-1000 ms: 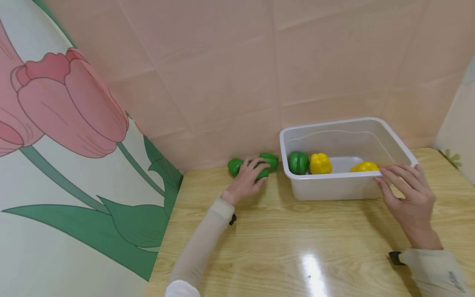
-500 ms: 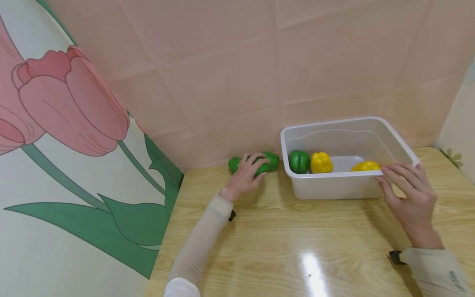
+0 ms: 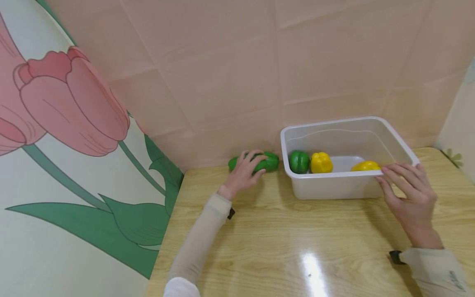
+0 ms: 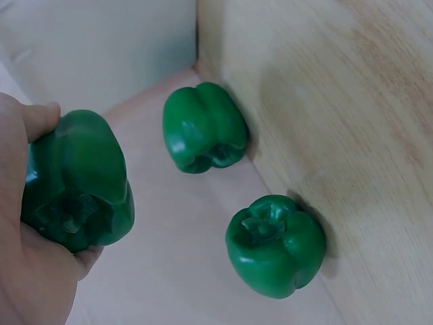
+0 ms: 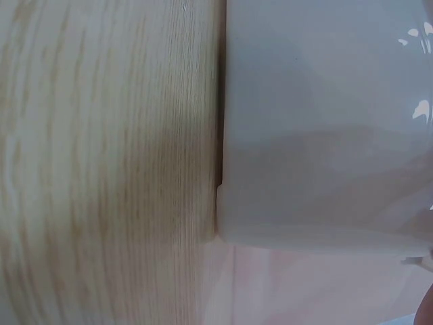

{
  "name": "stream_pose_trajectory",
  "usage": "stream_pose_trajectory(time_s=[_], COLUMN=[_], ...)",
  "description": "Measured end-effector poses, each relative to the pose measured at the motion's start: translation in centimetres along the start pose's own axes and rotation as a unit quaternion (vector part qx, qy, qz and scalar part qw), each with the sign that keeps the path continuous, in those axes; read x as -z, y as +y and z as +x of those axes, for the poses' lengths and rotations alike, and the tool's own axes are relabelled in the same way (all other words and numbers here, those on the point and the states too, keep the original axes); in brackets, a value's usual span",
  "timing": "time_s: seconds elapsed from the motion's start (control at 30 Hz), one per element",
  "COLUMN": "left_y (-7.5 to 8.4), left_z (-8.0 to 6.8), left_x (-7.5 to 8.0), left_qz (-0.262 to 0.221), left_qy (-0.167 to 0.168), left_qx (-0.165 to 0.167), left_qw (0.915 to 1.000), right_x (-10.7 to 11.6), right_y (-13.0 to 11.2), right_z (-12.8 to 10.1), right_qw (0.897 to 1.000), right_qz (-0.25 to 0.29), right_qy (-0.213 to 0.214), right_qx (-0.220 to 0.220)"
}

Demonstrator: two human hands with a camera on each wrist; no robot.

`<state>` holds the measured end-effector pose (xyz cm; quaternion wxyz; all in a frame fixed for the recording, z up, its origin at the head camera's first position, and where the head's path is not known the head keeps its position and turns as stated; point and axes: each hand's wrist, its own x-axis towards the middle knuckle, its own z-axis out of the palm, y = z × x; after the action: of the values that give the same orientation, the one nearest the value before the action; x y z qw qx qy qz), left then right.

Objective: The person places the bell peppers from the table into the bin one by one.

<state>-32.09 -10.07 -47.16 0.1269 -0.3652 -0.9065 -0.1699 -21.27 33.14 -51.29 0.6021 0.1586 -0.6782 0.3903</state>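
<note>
My left hand (image 3: 241,175) grips a green bell pepper (image 4: 81,176), its thumb and fingers around the sides. In the left wrist view that pepper appears lifted off the table. Two more green bell peppers lie by the back wall: one (image 3: 232,163) left of the hand, partly covered by it, and another (image 3: 273,161) to its right. My right hand (image 3: 412,194) holds the front right rim of a whitish plastic bin (image 3: 334,187). Inside the bin are a green bell pepper (image 3: 299,161) and two yellow ones, an upright pepper (image 3: 321,163) and a pepper (image 3: 365,166) partly hidden by the rim.
The wooden table (image 3: 278,239) meets a wall hung with pinkish cloth (image 3: 222,82) just behind the peppers and bin. At the left rises a panel with painted tulips (image 3: 74,103). The bin's outer wall (image 5: 325,135) fills much of the right wrist view.
My left hand has shifted slightly up and to the left with the pepper in its grip. The right hand stays on the bin's rim, and the bin has hardly moved.
</note>
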Motion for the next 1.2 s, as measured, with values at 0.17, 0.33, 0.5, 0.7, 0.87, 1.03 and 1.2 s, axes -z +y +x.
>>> stream_pose_trajectory(time_s=[0.17, 0.33, 0.5, 0.7, 0.87, 1.03, 1.2], left_y=[0.1, 0.4, 0.5, 0.6, 0.6, 0.7, 0.9], left_z=[0.2, 0.6, 1.1, 1.4, 1.7, 2.0, 2.3], left_x=[0.3, 0.8, 1.3, 1.9, 2.1, 2.5, 2.9], left_qz=[-0.004, -0.002, 0.001, 0.002, 0.005, 0.003, 0.008], left_qy=[0.004, 0.005, 0.015, 0.021, 0.023, 0.03, 0.031], left_qx=[0.002, -0.004, -0.017, -0.024, -0.028, -0.033, -0.035], left_qw=[1.0, 1.0, 0.9997, 0.9995, 0.9993, 0.999, 0.9989], right_x=[0.0, 0.1, 0.1, 0.0, 0.1, 0.0, 0.0], right_y=[0.1, 0.1, 0.0, 0.2, 0.3, 0.2, 0.1], right_z=[0.0, -0.1, -0.1, -0.1, -0.2, -0.1, 0.0], right_qw=[1.0, 1.0, 1.0, 1.0, 1.0, 1.0, 1.0], right_qz=[0.0, -0.001, -0.003, -0.006, -0.005, -0.004, -0.005], right_qy=[-0.001, 0.0, -0.001, -0.006, -0.004, -0.004, -0.002], right_qx=[0.001, 0.002, 0.001, 0.0, -0.002, -0.002, 0.0])
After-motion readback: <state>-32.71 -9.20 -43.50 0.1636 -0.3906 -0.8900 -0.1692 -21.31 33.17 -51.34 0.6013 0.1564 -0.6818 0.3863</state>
